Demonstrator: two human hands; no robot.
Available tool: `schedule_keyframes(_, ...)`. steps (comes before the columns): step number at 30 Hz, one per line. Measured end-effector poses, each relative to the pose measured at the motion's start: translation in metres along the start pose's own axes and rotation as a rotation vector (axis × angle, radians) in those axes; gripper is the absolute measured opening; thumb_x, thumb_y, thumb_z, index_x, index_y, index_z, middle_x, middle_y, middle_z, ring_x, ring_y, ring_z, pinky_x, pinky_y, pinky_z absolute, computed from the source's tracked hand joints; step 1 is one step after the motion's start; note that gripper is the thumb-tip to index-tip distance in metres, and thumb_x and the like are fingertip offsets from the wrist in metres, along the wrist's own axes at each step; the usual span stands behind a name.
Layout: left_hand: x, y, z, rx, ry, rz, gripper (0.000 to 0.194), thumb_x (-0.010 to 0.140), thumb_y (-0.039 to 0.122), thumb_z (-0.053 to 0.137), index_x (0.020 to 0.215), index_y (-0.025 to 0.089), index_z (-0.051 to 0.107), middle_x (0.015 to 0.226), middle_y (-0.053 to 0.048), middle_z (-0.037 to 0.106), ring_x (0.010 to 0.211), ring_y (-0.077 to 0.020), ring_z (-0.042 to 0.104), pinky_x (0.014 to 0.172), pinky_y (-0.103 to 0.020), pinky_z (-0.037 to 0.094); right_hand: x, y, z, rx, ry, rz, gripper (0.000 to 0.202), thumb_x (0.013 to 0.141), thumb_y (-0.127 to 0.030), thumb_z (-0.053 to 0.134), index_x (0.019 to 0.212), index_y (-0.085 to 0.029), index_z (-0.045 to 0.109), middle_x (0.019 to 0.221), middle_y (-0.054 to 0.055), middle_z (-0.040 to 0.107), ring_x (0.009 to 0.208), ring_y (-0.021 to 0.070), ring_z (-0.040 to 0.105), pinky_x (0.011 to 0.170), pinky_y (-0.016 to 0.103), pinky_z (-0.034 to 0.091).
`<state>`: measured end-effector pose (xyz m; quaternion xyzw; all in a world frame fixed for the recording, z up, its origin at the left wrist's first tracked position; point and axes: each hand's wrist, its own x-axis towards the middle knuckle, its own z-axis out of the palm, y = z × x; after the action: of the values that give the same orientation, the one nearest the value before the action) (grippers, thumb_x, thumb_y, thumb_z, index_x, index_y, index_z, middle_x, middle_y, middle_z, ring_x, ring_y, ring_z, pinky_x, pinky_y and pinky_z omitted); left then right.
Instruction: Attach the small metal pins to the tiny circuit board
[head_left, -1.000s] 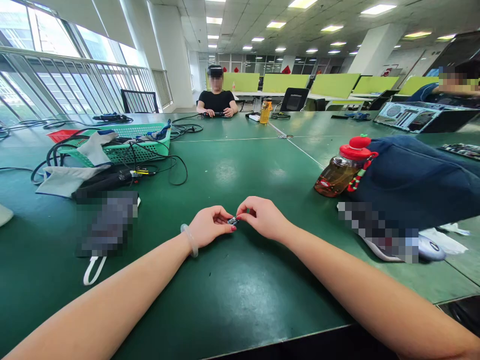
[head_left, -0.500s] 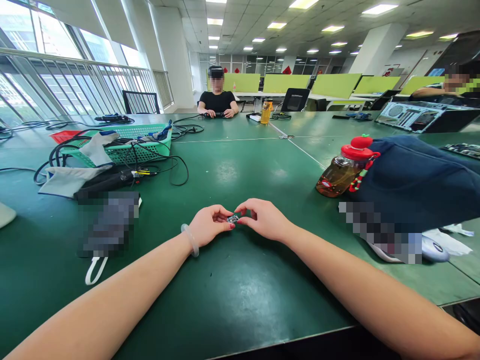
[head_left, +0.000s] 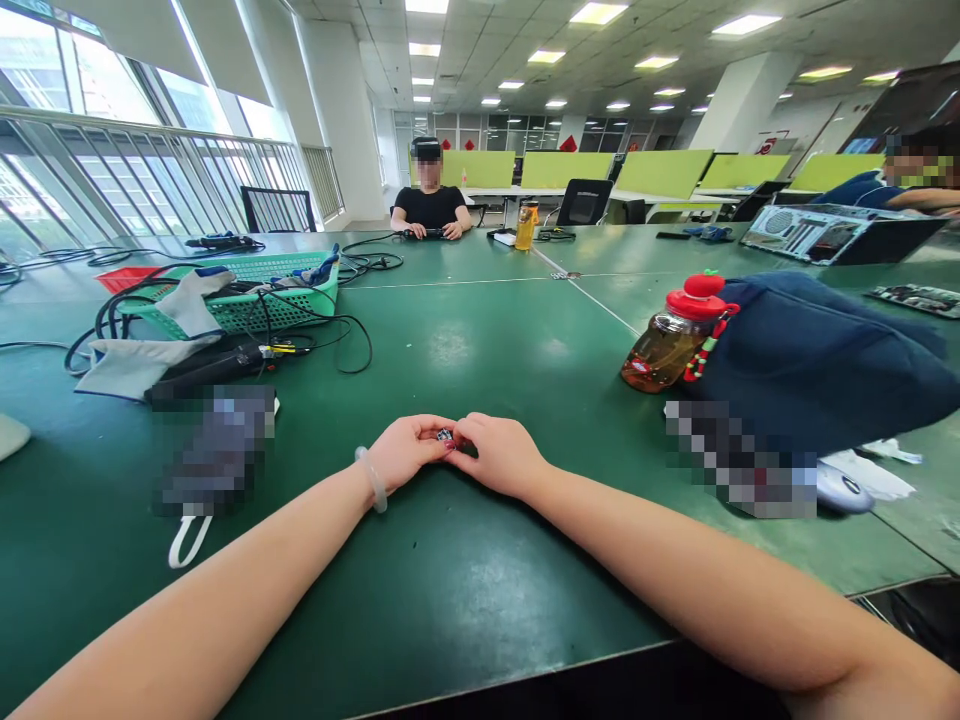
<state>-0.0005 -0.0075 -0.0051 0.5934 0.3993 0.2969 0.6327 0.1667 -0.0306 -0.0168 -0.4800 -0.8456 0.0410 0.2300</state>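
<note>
Just above the table, my left hand (head_left: 409, 452) pinches a small circuit board (head_left: 445, 435) between thumb and fingers. Only a bit of the board, dark with pale parts, shows between the fingertips. My right hand (head_left: 501, 452) is curled against it from the other side, its fingertips meeting those of the left and covering much of the board. A pale bangle (head_left: 372, 480) circles my left wrist.
On the green table (head_left: 450, 620), a green basket (head_left: 300, 305) of gloves and cables stands at left, near a blurred-out dark item (head_left: 217, 450). To the right are a red-lidded bottle (head_left: 664, 345), a navy bag (head_left: 817, 360) and a mouse (head_left: 844, 490). A person (head_left: 429, 205) sits opposite.
My right hand has moved left and closed in, its fingertips now at the board and hiding more of it. My left hand has barely shifted. The view has turned slightly right.
</note>
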Motion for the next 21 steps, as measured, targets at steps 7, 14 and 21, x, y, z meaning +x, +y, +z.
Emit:
schedule_keyframes(7,0.001,-0.004,0.005,0.131,0.085,0.032,0.024,0.065,0.014,0.063,0.088,0.011,0.065,0.078,-0.005,0.069,0.065,-0.0119,0.061,0.072,-0.028,0.049,0.003,0.007,0.0,0.136,-0.047,-0.041,0.027,0.079,-0.044,0.056,0.074,-0.018,0.054,0.075,0.0,0.058,0.066,0.0098,0.049,0.058,0.021,0.03)
schedule_keyframes(14,-0.003,-0.004,0.001,0.234,0.151,0.144,0.027,0.069,0.013,0.057,0.096,0.012,0.059,0.084,-0.008,0.068,0.074,-0.0147,0.063,0.074,-0.03,0.05,0.002,-0.004,-0.003,0.099,-0.086,-0.042,0.031,0.081,-0.047,0.05,0.075,-0.017,0.054,0.069,-0.001,0.057,0.057,0.0084,0.044,0.053,0.021,0.026)
schedule_keyframes(21,-0.027,0.012,-0.065,1.037,0.571,0.06,0.018,0.068,0.013,0.055,0.081,0.02,0.067,0.082,-0.009,0.067,0.088,-0.0259,0.06,0.086,-0.038,0.041,0.006,0.005,-0.002,0.239,-0.063,0.083,0.031,0.084,-0.045,0.045,0.077,-0.018,0.058,0.064,-0.002,0.055,0.056,0.0082,0.045,0.053,0.021,0.029)
